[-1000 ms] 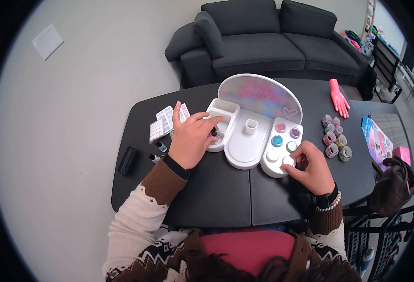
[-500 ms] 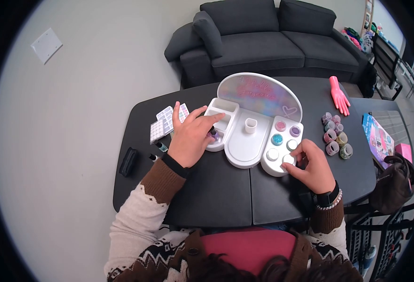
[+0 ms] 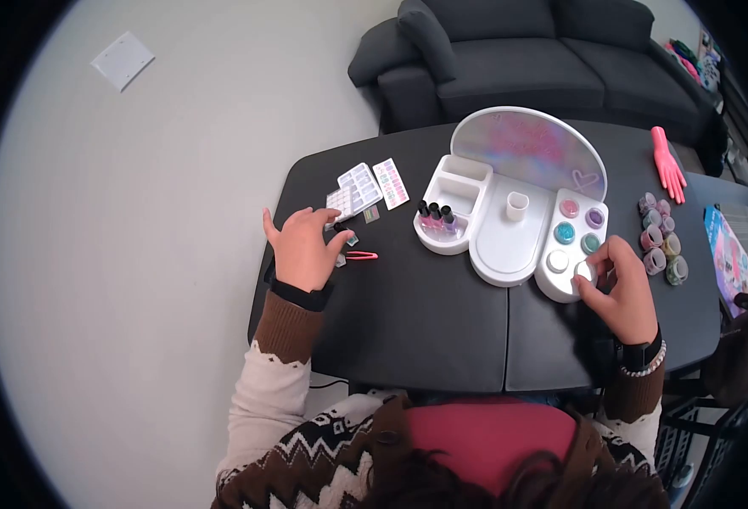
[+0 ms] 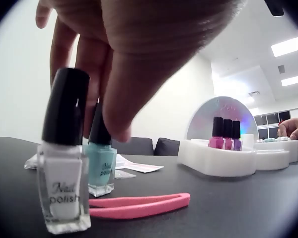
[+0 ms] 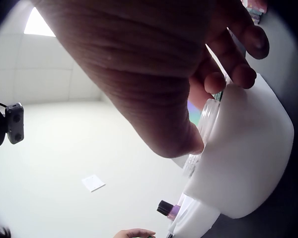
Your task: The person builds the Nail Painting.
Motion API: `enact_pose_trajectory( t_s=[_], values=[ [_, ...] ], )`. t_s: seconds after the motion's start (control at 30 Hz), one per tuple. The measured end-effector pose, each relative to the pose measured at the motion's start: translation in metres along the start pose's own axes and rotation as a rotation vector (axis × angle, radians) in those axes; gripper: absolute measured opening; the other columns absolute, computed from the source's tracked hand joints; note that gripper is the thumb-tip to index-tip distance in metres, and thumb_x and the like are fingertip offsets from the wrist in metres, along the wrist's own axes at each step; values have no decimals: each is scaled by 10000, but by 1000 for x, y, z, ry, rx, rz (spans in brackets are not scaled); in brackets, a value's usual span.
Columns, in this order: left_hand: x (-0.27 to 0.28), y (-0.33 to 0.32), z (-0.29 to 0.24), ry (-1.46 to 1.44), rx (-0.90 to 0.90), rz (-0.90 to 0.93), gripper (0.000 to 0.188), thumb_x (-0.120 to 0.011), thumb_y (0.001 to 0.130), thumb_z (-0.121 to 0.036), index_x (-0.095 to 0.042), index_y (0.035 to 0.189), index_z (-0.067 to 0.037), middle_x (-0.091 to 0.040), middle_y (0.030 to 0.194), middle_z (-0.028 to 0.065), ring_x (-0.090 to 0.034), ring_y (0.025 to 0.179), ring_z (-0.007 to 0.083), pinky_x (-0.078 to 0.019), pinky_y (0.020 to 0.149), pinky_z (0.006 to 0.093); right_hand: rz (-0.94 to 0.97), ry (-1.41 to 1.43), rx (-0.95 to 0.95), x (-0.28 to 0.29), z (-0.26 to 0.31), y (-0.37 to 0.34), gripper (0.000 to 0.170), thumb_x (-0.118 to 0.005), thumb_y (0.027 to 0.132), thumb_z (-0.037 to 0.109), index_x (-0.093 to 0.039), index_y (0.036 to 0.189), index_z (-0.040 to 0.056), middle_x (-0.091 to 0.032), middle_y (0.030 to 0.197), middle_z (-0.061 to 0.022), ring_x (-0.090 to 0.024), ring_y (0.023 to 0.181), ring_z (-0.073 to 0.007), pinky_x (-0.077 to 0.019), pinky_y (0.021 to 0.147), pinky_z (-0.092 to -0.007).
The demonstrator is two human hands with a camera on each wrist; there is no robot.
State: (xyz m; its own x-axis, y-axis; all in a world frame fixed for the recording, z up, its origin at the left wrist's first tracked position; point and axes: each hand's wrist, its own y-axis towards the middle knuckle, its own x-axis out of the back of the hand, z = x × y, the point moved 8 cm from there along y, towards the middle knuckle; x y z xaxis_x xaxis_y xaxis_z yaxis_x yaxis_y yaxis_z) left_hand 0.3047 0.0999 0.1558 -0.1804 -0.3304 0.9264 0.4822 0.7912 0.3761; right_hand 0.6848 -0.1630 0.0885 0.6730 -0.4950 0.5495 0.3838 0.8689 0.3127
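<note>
My left hand [image 3: 300, 250] pinches the black cap of a teal nail polish bottle [image 4: 101, 168] between thumb and fingers. A white polish bottle [image 4: 64, 188] and pink tweezers [image 3: 362, 255] are beside it. Three bottles with black caps, pink to purple [image 3: 437, 218], stand in the left section of a white organizer [image 3: 501, 276]. On the organizer's right section, my right hand [image 3: 624, 293] holds a white-topped round jar [image 3: 583, 271] at its edge with thumb and index finger. Pink, purple, teal and white jars sit around it.
Sticker sheets [image 3: 392, 183] and white trays [image 3: 359, 188] lie at the table's back left. Several small open jars [image 3: 652, 237] and a pink model hand [image 3: 667, 165] are at the right. A colourful box [image 3: 728, 246] lies beyond them; a dark sofa [image 3: 518, 75] stands behind.
My left hand has let go of the purple bottle in the organizer and moved left to the teal bottle. My right hand stays at the same jar. The head view has shifted left.
</note>
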Motion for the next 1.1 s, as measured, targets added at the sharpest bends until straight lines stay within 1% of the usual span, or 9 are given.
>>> enact_pose_trajectory(
  t_s=[0.07,0.2,0.27,0.33,0.4,0.47,0.53,0.67,1.1],
  values=[
    [-10,1,-1,39,-42,38,225,-867,946,-310,-841,1133,-187,-813,1082,-3,-730,1184,230,-125,1322,711,-31,27,4,0,-3,1,336,-888,830,80,-611,1008,11,-548,877,-71,-537,743,-182,-481,677,-321],
    [18,-3,-37,-14,-69,-23,160,-870,939,-279,-852,1073,-193,-817,1055,-15,-732,1191,232,-144,1331,680,-38,53,-7,3,-1,0,340,-892,833,90,-611,1007,8,-555,889,-69,-544,749,-176,-486,681,-317],
    [51,-13,-79,-192,-228,-158,137,-878,917,-225,-849,1046,-189,-817,1004,-18,-744,1129,218,-201,1314,663,-9,22,4,3,2,0,341,-896,832,94,-614,1004,9,-563,900,-67,-550,764,-169,-487,684,-314],
    [70,-20,-119,-258,-386,-204,136,-882,908,-230,-849,1037,-203,-813,985,-30,-740,1115,203,-216,1311,642,16,14,-6,1,0,0,344,-899,832,98,-617,1010,14,-566,897,-66,-549,768,-161,-488,687,-312],
    [67,-20,-148,-266,-513,-233,200,-885,895,-209,-829,1087,-209,-810,977,-41,-726,1154,187,-210,1299,671,-8,25,-21,1,-3,1,346,-900,834,101,-620,1019,17,-565,892,-62,-543,755,-155,-488,687,-311],
    [48,-12,-159,-273,-545,-195,306,-879,902,-193,-802,1198,-206,-811,986,-49,-711,1196,187,-189,1303,699,-10,13,5,2,1,2,345,-900,842,106,-620,1023,17,-562,885,-57,-540,753,-153,-489,687,-309],
    [29,-3,-164,-268,-531,-166,354,-878,906,-187,-790,1248,-203,-815,995,-64,-709,1198,181,-177,1308,707,7,46,-54,1,-4,0,343,-899,850,108,-616,1022,15,-564,899,-56,-542,757,-153,-492,691,-309],
    [11,14,-169,-250,-523,-108,449,-860,925,-172,-747,1359,-201,-821,1012,-99,-696,1222,174,-148,1316,731,12,43,-4,2,-2,0,357,-901,859,115,-607,1032,6,-567,933,-69,-546,750,-160,-498,690,-317],
    [-16,22,-170,-236,-555,-63,366,-854,940,-207,-779,1298,-204,-826,1070,-82,-682,1304,210,-126,1311,751,15,28,-8,2,-1,1,374,-908,858,136,-604,1030,3,-576,947,-95,-567,753,-190,-512,694,-344]
  ],
)
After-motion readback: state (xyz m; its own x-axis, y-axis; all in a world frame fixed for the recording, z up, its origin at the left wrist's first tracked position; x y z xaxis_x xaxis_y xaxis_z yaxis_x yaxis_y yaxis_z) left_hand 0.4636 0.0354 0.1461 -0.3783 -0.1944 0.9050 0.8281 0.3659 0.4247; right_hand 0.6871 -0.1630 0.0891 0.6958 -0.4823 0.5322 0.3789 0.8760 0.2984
